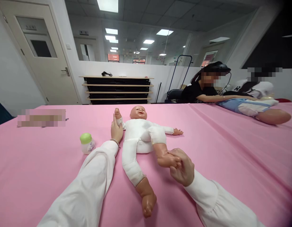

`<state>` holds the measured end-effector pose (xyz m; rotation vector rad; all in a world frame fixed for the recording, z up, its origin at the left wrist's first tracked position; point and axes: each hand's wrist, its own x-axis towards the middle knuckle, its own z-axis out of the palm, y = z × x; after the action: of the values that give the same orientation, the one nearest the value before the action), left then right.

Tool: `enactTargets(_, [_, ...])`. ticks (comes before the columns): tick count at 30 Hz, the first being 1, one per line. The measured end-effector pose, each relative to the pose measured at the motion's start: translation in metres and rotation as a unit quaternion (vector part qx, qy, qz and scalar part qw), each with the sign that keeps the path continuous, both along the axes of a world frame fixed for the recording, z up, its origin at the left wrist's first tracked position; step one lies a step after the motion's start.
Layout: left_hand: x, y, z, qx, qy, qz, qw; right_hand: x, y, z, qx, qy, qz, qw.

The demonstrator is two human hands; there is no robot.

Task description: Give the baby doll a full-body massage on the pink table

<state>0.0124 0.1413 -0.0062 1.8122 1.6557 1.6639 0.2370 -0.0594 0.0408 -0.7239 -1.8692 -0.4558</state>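
A baby doll (133,134) with a white cloth body lies on its back, head at the far end. My right hand (183,167) is closed around its raised foot, with that leg bent at the knee. The other leg (133,165) stretches toward me. On the left, my left hand (116,130) rests against the doll's raised arm (117,116), fingers straight and pointing away from me; its thumb is hard to make out. Left of my forearm stands a small white jar (87,143) with a green lid.
A pink cloth (65,176) covers the table. A blurred-out item (41,118) lies at its far left. Across the right side, a person in black (198,90) reaches over another doll (250,107) in blue; a second person (261,86) sits beyond. Shelves (117,85) stand behind.
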Motion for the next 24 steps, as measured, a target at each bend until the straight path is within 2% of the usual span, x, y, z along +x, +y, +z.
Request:
enactTargets(3, [-0.002, 0.001, -0.001, -0.049, -0.072, 0.052, 0.995, -0.004, -0.015, 0.007, 0.004, -0.045, 0.039, 0.998])
enactTargets(7, [-0.006, 0.004, -0.002, -0.126, -0.135, 0.113, 0.976, -0.016, -0.029, 0.013, -0.056, -0.113, 0.113, 0.985])
enactTargets(10, [-0.007, 0.005, -0.002, -0.11, -0.145, 0.111, 0.977, -0.027, -0.035, 0.013, -0.073, -0.179, 0.164, 0.967])
enactTargets(14, [-0.007, 0.007, -0.004, -0.074, -0.151, 0.103, 0.98, -0.035, -0.039, 0.013, -0.095, -0.261, 0.188, 0.942])
enactTargets(19, [-0.008, 0.01, -0.009, -0.042, -0.153, 0.099, 0.982, -0.031, -0.043, 0.008, -0.157, -0.299, 0.216, 0.916])
enactTargets(24, [-0.007, 0.009, -0.009, -0.021, -0.146, 0.13, 0.98, -0.03, -0.044, -0.003, -0.169, -0.331, 0.218, 0.902])
